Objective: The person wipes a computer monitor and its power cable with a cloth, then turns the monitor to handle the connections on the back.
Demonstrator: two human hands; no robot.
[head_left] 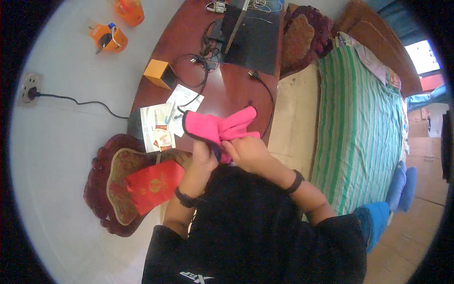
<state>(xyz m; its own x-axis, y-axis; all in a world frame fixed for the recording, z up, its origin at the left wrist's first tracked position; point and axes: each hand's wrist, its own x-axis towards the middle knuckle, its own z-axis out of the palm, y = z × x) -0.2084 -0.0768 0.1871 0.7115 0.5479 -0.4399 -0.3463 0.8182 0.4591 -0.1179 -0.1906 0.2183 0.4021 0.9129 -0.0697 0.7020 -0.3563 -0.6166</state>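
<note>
- At eight o'clock from the pink cloth [203,124], a red bag [153,187] lies on a chair [118,189]; at nine, papers [150,120] on the tabletop [236,97].
- The left hand [202,158], at seven o'clock, grips the cloth's dark-trimmed edge.
- The cloth bunches over the tabletop's near side, apparently being straightened; the next move likely calls for a steady left hold.
- The right hand [250,151], toward four o'clock, pinches its folds.
</note>
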